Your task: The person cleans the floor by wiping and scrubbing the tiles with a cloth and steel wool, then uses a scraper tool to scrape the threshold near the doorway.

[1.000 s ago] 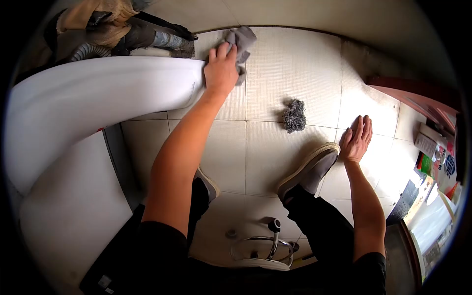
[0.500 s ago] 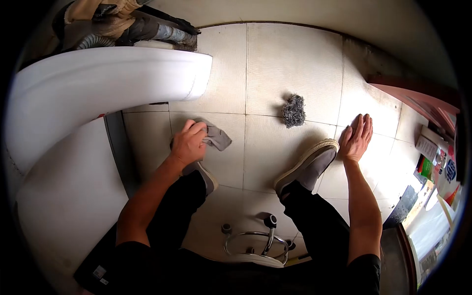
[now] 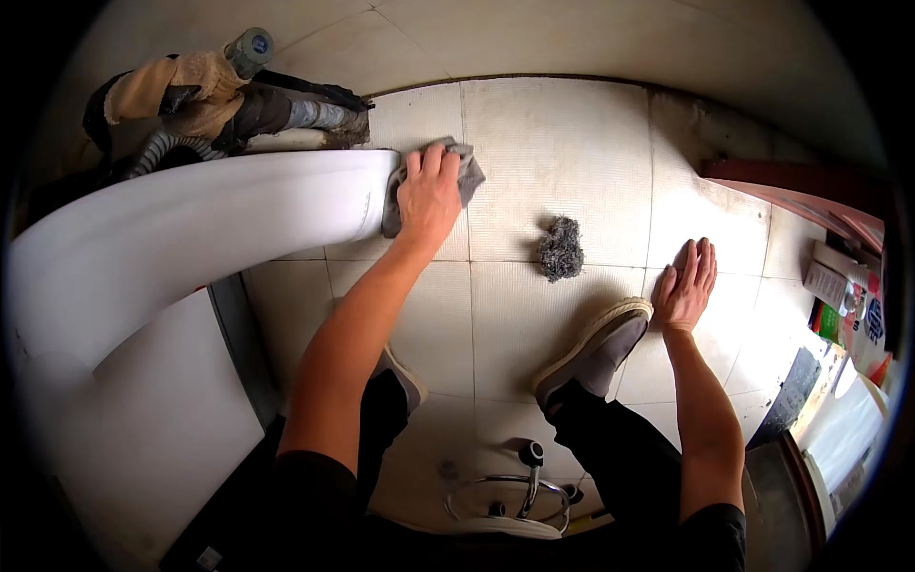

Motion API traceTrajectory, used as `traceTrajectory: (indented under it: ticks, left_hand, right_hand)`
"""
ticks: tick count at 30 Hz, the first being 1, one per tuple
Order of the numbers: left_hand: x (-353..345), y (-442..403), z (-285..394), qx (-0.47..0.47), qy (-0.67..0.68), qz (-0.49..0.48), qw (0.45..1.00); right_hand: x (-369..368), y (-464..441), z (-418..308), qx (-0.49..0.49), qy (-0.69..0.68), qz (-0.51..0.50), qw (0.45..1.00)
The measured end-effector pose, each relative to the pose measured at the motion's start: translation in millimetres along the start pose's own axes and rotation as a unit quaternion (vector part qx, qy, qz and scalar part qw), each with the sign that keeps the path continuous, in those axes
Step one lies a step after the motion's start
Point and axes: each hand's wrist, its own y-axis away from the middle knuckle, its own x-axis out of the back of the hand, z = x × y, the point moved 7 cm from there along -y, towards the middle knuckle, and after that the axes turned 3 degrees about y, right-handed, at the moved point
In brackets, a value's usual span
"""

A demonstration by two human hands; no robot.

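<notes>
My left hand (image 3: 431,198) presses a crumpled grey cloth (image 3: 469,173) with bent fingers, right beside the rounded end of a white fixture (image 3: 286,195). Part of the cloth lies under the hand and is hidden. My right hand (image 3: 688,289) rests on the pale floor tiles (image 3: 562,133), fingers stretched out, holding nothing, close to the toe of my right shoe (image 3: 600,348). Between the two hands lies a dark grey clump of steel wool (image 3: 561,250), touched by neither.
Pipes wrapped in tan cloth (image 3: 200,91) stand at the upper left. A reddish-brown panel (image 3: 801,191) juts in from the right, above several packages (image 3: 843,296). Behind my legs is a wheeled stool with a chrome ring (image 3: 529,486).
My left hand has moved forward with the cloth, from near my left shoe to the end of the white fixture. The view has tilted up slightly; my right hand stays on the floor.
</notes>
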Motion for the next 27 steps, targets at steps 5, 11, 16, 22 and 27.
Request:
traceTrajectory:
  ticks: [5,11,16,22,27]
  left_hand:
    - [-11,-95,-38,0.069,-0.045,0.123,0.989]
    - [-11,-39,-18,0.094,0.003,-0.027,0.995]
    - [20,-25,-50,0.276,0.099,-0.012,0.956]
    - [-12,-78,-69,0.422,-0.001,0.030,0.906]
    - [-42,-119,53,0.191,0.189,-0.060,0.962]
  right_hand:
    - [-3,2,1,-0.002,0.006,-0.010,1.000]
    - [-2,-2,-1,0.003,-0.022,0.006,1.000]
    - [0,-2,1,-0.005,-0.012,-0.006,1.000]
    - [-1,-1,3,-0.001,-0.012,-0.016,1.000]
    - [-3,1,3,-0.003,-0.007,-0.021,1.000]
